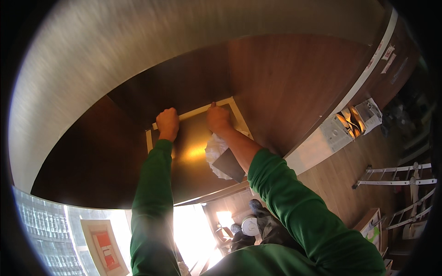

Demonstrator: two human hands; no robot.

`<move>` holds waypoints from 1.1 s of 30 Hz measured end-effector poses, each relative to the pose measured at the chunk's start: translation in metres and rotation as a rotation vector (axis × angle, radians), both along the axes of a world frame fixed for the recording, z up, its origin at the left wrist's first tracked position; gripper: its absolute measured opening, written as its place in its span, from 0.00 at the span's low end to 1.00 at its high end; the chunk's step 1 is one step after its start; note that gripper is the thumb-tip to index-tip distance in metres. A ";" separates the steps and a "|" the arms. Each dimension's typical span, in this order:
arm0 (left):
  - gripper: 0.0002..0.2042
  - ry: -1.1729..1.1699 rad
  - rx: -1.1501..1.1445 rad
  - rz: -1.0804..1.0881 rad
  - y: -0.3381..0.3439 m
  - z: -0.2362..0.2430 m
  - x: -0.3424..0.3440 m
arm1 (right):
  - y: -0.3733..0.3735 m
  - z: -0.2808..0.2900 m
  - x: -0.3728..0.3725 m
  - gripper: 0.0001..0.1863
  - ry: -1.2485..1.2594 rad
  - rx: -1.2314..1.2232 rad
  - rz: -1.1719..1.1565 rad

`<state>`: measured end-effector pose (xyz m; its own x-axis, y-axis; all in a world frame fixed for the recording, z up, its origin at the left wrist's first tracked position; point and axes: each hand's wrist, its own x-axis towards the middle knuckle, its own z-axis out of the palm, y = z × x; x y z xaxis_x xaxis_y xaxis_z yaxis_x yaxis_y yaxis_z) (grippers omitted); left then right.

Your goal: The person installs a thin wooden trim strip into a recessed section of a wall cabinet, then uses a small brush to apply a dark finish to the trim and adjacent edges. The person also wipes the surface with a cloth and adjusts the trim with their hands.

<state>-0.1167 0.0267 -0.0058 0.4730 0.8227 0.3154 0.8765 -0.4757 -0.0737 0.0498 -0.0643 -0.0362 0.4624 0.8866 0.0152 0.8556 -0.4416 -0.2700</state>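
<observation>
Head cam: my L hand (167,124) & R hand (219,119) sit apart at far edge of gold-toned panel (191,133) in dark wood recess (281,87), prob. to steady it evenly; both curled, can't tell if gripping.

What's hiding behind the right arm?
Crumpled white plastic peeks out beside the right forearm, with a dark flat piece partly over it. Whatever the forearm covers can't be seen.

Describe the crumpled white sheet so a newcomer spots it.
Start at the big brown panel, then the pale-edged rectangle left of it. Below the right hand in the picture is the crumpled white sheet. Its wrinkles set it apart from the flat dark piece overlapping it.
</observation>
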 end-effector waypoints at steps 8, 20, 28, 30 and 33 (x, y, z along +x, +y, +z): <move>0.08 -0.014 0.005 0.012 -0.006 0.001 0.002 | -0.012 0.021 -0.003 0.20 0.126 0.045 0.073; 0.08 -0.028 0.014 -0.006 -0.003 -0.002 0.001 | -0.020 -0.010 -0.012 0.29 -0.073 0.150 0.077; 0.10 -0.025 -0.032 0.055 0.006 0.002 0.003 | -0.017 -0.025 -0.026 0.30 -0.032 0.274 0.120; 0.13 -0.050 -0.094 0.085 0.011 0.009 0.000 | -0.016 -0.024 -0.028 0.30 -0.043 0.269 0.122; 0.15 -0.112 -0.192 0.122 0.008 0.027 -0.003 | -0.019 -0.020 -0.027 0.31 -0.021 0.216 0.126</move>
<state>-0.1195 0.0351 0.0212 0.3377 0.9213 0.1926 0.9258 -0.3621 0.1089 0.0226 -0.0837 -0.0559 0.3458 0.9124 0.2188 0.9067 -0.2650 -0.3281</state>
